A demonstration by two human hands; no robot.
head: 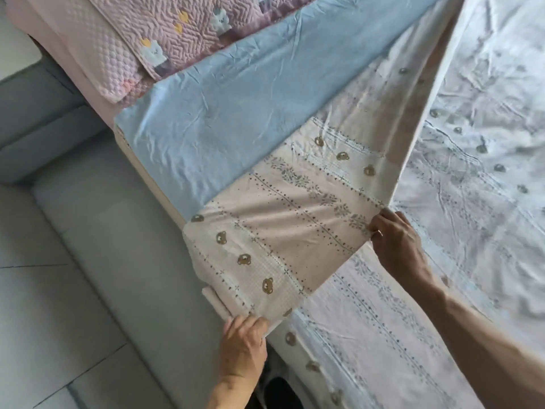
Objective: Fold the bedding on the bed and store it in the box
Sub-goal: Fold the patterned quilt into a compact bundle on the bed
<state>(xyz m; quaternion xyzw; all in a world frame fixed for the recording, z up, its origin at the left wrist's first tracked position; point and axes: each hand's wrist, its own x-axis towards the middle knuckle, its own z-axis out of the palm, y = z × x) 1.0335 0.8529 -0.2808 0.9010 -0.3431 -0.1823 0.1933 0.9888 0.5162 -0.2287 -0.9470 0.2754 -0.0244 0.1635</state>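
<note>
1. Head view: the bear-print sheet [283, 231] lies spread over the bed [97, 93], one part turned back so that its printed face shows along the bed's left edge.
2. Left hand [243, 345] pinches the near corner of the turned-back part at the bed's near-left corner, fingers curled over the cloth.
3. Right hand [393, 239] grips the fold's inner corner, further in from that edge.
4. Blue sheet [224, 113] lies beyond the fold; quilted pink pad [165, 31] sits at the far-left corner.
5. Storage box: not in view.
6. Risk: the corner at the bed's left edge overhangs (little support beneath), so a loosened pinch would probably let it slide to the floor.
7. Risk: uneven pull between hands would likely skew the fold line and trap creases.
8. Risk: dragging may catch the blue sheet.
</note>
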